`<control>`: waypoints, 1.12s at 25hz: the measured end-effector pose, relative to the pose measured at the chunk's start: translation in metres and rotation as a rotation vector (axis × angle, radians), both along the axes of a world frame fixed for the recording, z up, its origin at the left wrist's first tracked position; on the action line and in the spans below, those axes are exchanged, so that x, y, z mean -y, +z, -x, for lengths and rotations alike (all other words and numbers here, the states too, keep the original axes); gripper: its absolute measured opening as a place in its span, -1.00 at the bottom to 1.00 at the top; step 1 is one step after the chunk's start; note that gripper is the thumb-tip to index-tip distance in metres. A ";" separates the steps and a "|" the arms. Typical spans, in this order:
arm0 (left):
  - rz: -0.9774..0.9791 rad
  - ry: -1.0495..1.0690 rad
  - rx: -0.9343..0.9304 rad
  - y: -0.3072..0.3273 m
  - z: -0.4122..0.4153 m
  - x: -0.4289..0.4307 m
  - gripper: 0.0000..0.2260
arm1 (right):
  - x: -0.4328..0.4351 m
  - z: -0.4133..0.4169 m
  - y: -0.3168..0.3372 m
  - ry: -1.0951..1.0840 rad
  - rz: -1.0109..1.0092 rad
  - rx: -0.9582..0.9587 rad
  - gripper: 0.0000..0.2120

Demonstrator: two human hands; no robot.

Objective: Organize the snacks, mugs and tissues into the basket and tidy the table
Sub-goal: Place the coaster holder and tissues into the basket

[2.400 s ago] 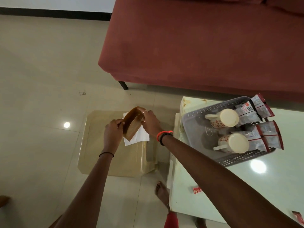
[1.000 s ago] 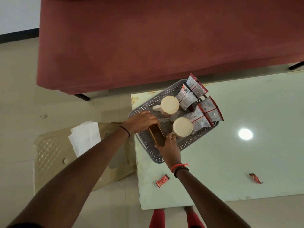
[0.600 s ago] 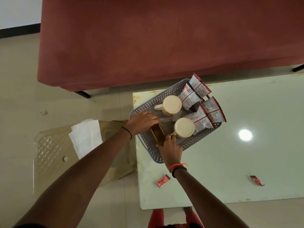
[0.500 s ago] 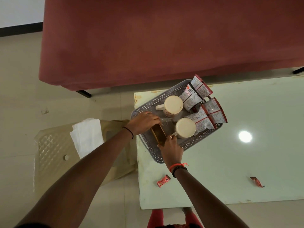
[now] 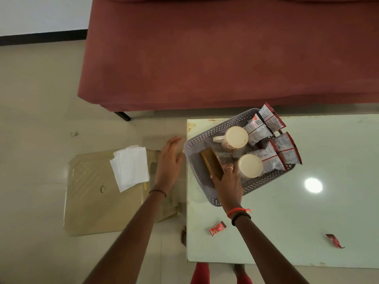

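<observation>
My right hand (image 5: 226, 183) reaches into the grey basket (image 5: 196, 144) and grips the near end of the brown tissue holder (image 5: 211, 162), with my fingers curled around it. The holder sits inside the basket and stretches away from my fingertips toward the far-left corner. Just right of those fingers stands the near mug (image 5: 250, 166). The far mug (image 5: 231, 139) is beyond it, farther from my hand. The snack packets (image 5: 283, 152) lean along the basket's right side past both mugs.

My left hand (image 5: 171, 158) hovers outside the basket, just beside its left rim. Its fingers are straight and loosely together and hold nothing, though the hand is blurred. Left of that hand the white tissues (image 5: 130, 168) lie stacked on a beige plastic stool (image 5: 92, 201).

Just left of my right wrist a small red wrapper (image 5: 217, 228) lies on the glass table (image 5: 307, 212). A second wrapper (image 5: 334, 240) lies well off to the right.
</observation>
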State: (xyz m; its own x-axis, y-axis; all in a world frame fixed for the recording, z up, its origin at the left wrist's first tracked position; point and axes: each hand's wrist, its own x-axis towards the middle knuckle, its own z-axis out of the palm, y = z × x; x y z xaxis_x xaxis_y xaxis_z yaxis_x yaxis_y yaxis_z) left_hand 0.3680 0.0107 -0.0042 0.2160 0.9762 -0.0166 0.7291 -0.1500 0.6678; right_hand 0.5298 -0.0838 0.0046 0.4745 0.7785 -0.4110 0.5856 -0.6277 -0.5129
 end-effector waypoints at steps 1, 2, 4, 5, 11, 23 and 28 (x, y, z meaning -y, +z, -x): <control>0.020 0.175 0.085 0.000 0.017 0.010 -0.68 | -0.004 0.010 0.005 0.028 -0.062 -0.006 -0.73; 0.030 0.331 0.144 -0.001 0.035 0.018 -0.70 | -0.009 0.023 0.009 0.077 -0.100 -0.015 -0.83; 0.048 0.601 0.189 -0.006 0.072 0.031 -0.72 | -0.022 0.054 0.008 0.171 -0.099 -0.098 -0.88; 0.085 0.712 0.181 -0.010 0.090 0.035 -0.72 | -0.029 0.069 0.005 0.189 -0.079 -0.182 -0.88; 0.417 0.898 0.066 -0.037 0.173 0.041 -0.62 | -0.068 0.146 -0.030 0.099 0.208 -0.554 -0.68; 0.586 0.854 0.142 -0.055 0.203 -0.004 -0.57 | -0.111 0.211 -0.062 -0.025 0.377 -0.801 -0.60; 0.574 0.807 0.157 -0.055 0.208 -0.004 -0.52 | -0.118 0.217 -0.069 -0.080 0.349 -0.778 -0.67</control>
State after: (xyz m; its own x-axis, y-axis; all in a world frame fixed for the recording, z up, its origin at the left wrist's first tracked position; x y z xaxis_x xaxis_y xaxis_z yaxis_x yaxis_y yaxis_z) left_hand 0.1603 0.0147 -0.0590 -0.4678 0.6847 -0.5589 0.3680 0.7258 0.5812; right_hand 0.3132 0.0339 -0.0644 0.0065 0.5229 -0.8524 0.0943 -0.8489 -0.5201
